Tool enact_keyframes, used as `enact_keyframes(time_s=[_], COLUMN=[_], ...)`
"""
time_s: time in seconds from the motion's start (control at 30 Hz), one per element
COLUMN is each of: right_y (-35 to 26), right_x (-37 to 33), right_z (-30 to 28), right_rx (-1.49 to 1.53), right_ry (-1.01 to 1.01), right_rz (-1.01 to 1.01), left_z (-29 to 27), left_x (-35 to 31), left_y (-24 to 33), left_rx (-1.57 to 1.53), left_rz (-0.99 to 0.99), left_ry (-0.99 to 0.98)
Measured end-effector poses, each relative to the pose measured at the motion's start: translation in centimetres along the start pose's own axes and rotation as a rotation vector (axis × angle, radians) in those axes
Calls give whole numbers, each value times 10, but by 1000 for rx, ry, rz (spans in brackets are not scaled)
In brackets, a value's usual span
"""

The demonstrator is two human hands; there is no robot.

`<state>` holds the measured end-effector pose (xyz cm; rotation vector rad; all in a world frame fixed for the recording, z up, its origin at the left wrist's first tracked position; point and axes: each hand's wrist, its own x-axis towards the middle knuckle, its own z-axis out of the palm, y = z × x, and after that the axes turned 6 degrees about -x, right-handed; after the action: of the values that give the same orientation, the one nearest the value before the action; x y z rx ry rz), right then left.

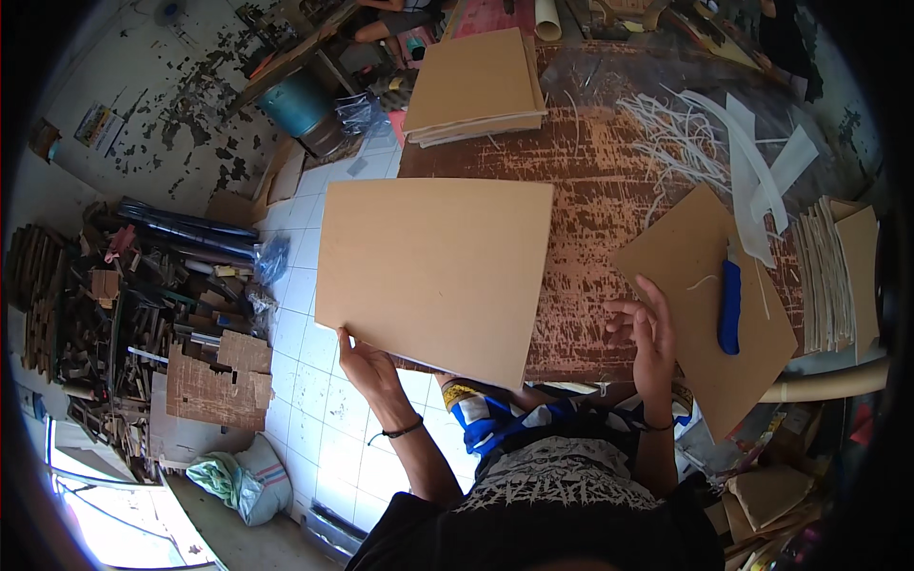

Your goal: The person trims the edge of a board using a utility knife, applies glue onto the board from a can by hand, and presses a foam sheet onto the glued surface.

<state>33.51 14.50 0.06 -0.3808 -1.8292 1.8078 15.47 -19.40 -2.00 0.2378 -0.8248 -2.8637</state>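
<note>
My left hand pinches the near left corner of a large brown board. The board reaches past the left edge of the worn table. My right hand is raised over the table with its fingers apart and nothing in them. Just right of it, a second brown board lies turned at an angle, partly over the table's near edge. On that board rests a utility knife with a blue handle, beside a thin pale strip.
A stack of brown boards sits at the table's far left. White offcut strips lie far right, near an upright row of boards. Wood scraps pile up at left, with a sack on the floor.
</note>
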Motion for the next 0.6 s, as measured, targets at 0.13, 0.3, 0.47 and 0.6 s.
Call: enact_keyframes(time_s=[0.13,0.3,0.47,0.6], right_y=[0,-2,-7,6], right_x=[1,6,9,8], right_z=[5,11,7,8], right_rx=[-38,-109,-232,-718], right_ry=[-89,-142,-131,-14], right_rz=[31,70,73,-261], left_z=[-9,-5,-6,-32], left_x=[-40,-79,-94,-112], left_y=[-9,-11,10,53], left_rx=[489,573,800,993], left_rz=[249,199,85,-303], left_ry=[30,131,26,-580])
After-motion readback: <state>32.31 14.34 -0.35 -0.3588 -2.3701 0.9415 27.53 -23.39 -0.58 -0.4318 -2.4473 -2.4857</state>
